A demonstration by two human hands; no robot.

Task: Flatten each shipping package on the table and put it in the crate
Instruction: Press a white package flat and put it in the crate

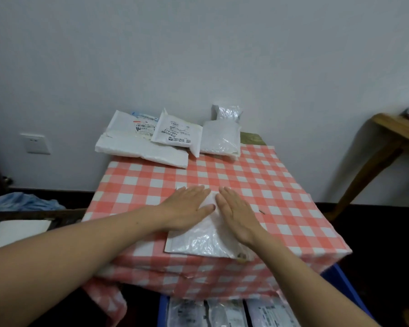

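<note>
Plain pale wall and dark skirting behind a worktop (257, 175) draped in red-and-white checked cloth. Near the front edge, a silvery bubble mailer (198, 244) pinned under both hands: left hand (187, 204) across its far left corner, right hand (236, 215) along its right side, thumbs close over the middle but apart. Grip of each hand apart, fingers straight and side by side, palms down, pressing rather than clutching.

At the far edge, four more packages waiting in a loose, overlapping heap: large white mailer (137, 147) at the left, labelled mailer (175, 131) resting on it, grey-white mailer (220, 140) to the right, crinkled silvery pack (227, 112) propped against the wall behind. Below the near edge, a blue crate (338, 279) on the floor, already holding flattened packages (224, 312) side by side. Off to the left, a wall socket (34, 142) and a heap of blue cloth (26, 201); to the right, the corner of a wooden table (387, 133).

Flattening step in hand, by the look of it, with the far heap yet to be done. Best done with whole palms, sweeping outward from the centre toward the edges to drive trapped air out, weight kept even to avoid fresh creases. Worth minding: near right corner of the mailer right at the worktop's front edge, and slippery film on cloth, so likely to skid if pushed forward rather than down. Then a flat lift and a short drop into the crate below.
</note>
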